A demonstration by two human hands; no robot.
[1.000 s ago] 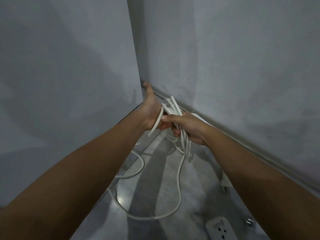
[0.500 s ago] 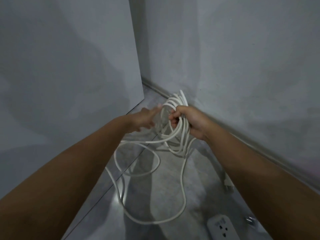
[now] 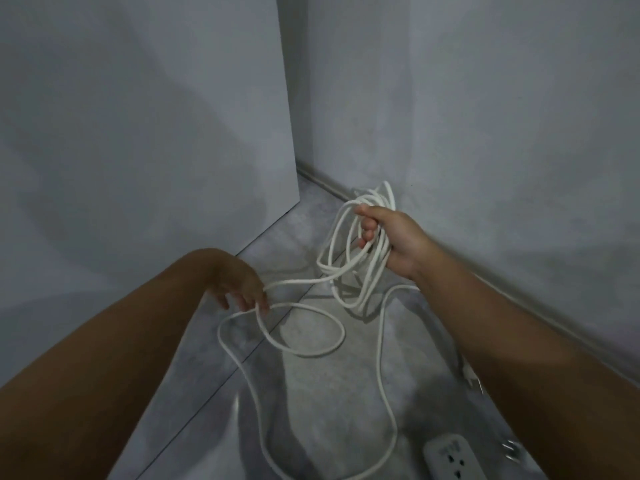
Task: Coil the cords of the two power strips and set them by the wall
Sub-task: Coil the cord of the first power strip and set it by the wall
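My right hand is closed around a bundle of several loops of white cord, held in the air near the right wall. From the bundle a strand runs left to my left hand, whose fingers pinch the cord low over the floor. The loose rest of the cord lies in wide loops on the grey floor. A white power strip lies at the bottom edge, partly cut off. A plug lies on the floor beside my right forearm.
Grey walls close in on the left and right, meeting at a corner with a baseboard. A second plug's metal prongs show at the bottom right, under my right arm.
My left hand has dropped away from the bundle, down and left, drawing a strand of cord with it. My right hand has kept the coil and shifted slightly right.
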